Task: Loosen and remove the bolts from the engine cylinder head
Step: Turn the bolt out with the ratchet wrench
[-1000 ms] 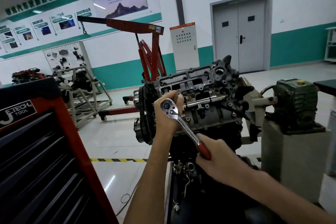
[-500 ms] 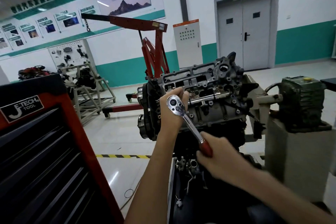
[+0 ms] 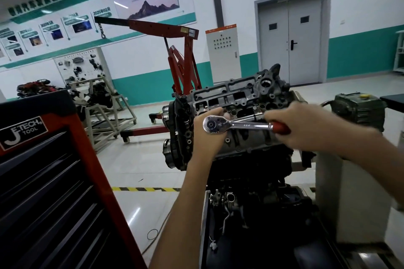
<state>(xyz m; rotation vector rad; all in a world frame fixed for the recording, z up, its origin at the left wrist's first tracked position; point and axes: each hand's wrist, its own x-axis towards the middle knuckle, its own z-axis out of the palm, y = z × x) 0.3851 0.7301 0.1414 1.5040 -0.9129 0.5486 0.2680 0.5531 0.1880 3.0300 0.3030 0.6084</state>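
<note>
Two hands share one ratchet (image 3: 240,125) in the single head view. The left hand (image 3: 207,137) cups the round drive head, its fingers (image 3: 222,114) curled round the back of it. The right hand (image 3: 310,131) has its fingers (image 3: 278,117) wrapped tight round the red grip at the other end. The tool's long axis runs almost level, from the left fingers across to the right fingers, so the handle lies across the face of the cylinder head (image 3: 238,96). That head sits just beyond both sets of fingers, its open face turned toward the person. The bolt being worked is hidden behind the drive head and the left palm; I judge a socket sits on it there, straight beyond the left fingers, though none shows. The left hand is the nearer one to that bolt and looks to be steadying the drive, while the right supplies the swing. Any swing of the handle passes close over the head's face. A bright metal rod (image 3: 247,117) lies just behind the handle; whether the two touch I cannot tell. Well to the right of the right fingers stands a green gearbox (image 3: 358,109), which may limit a wide arc on that side. Left of the left fingers, well apart, is a red and black tool chest (image 3: 50,181). Far beyond the fingers stand a red engine crane (image 3: 181,54) and a pale cabinet (image 3: 222,52).
</note>
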